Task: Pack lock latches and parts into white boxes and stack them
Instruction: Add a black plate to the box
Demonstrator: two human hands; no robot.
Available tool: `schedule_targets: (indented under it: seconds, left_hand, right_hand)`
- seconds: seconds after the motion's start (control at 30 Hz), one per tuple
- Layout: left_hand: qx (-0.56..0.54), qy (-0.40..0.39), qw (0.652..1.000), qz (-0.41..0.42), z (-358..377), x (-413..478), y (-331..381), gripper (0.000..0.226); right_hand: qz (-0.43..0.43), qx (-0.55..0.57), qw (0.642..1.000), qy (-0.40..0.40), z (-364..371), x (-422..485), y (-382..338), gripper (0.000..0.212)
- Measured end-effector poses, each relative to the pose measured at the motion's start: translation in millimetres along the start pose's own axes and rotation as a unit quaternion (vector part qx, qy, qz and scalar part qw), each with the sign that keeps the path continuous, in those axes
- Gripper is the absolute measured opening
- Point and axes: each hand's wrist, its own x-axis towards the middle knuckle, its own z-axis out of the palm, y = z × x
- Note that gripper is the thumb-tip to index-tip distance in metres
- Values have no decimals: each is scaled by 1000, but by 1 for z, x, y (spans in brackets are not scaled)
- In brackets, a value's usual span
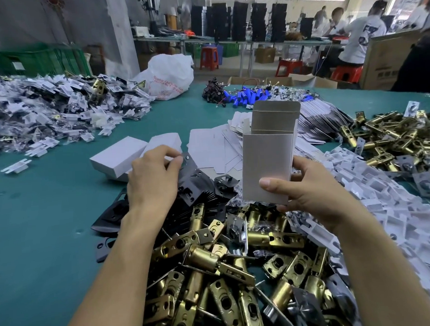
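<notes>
Brass latch heap (214, 273): nearest, below open white carton (265, 165), on green table (39, 219).
Right hand (316, 190): grasps carton low down, thumb across front face; carton upright, top flaps raised.
Left hand (153, 180): left of carton, pinches dark metal plate (187, 164) atop black plate stack (200, 188).
White plastic inserts (383, 204): right of carton.
Closed white boxes (117, 157): left of carton.
Flat box blanks (213, 143): just behind carton.
Second latch heap (393, 140): far right of carton.
Blue cylinders (250, 97): beyond carton.
Bagged parts heap (46, 106): far left of carton.
</notes>
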Motion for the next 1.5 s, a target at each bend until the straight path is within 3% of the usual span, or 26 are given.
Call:
schedule_targets:
  seconds: [0.17, 0.3, 0.5, 0.6, 0.67, 0.77, 0.83, 0.97, 1.07, 1.2, 1.33, 1.5]
  left_hand:
    - [-10, -62, 998, 8, 5, -2, 4, 22]
    - [-23, -155, 988, -11, 9, -6, 8, 20]
    - [-146, -385, 911, -39, 4, -11, 18, 8]
    - [-196, -429, 878, -79, 1, -13, 22, 22]
    - [-159, -434, 885, -51, 2, -13, 21, 31]
    - [-20, -370, 927, 52, 6, -9, 17, 26]
    - [7, -327, 942, 78, 7, -8, 14, 14]
    - [-14, -269, 960, 81, 4, -5, 14, 10]
    - [-88, -163, 975, 119, -9, -4, 24, 8]
    - [-231, -66, 946, 217, -37, -11, 52, 16]
    - [-212, 30, 931, 296, -54, -21, 74, 18]
    - [-183, 100, 928, 309, -57, -23, 83, 22]
  right_hand:
    - [0, -4, 1000, -4, 1, 0, 0, 63]
    - [0, -5, 1000, -4, 2, 0, 0, 65]
    - [3, -9, 1000, -1, 1, 1, 1, 69]
    - [4, -12, 1000, -1, 1, 1, 1, 68]
    - [6, -13, 1000, -1, 1, 0, 1, 67]
    - [9, -9, 1000, -1, 0, -1, 1, 67]
    - [12, -6, 1000, -2, -1, -1, 1, 69]
    - [11, -11, 1000, 4, -1, -1, 2, 71]
    - [13, -11, 1000, 12, -2, -1, 3, 67]
    - [23, -7, 1000, 18, -3, -1, 3, 66]
    - [-5, -23, 1000, -15, 1, -5, -4, 63]
    - [-32, -20, 995, -92, 9, -10, -13, 50]
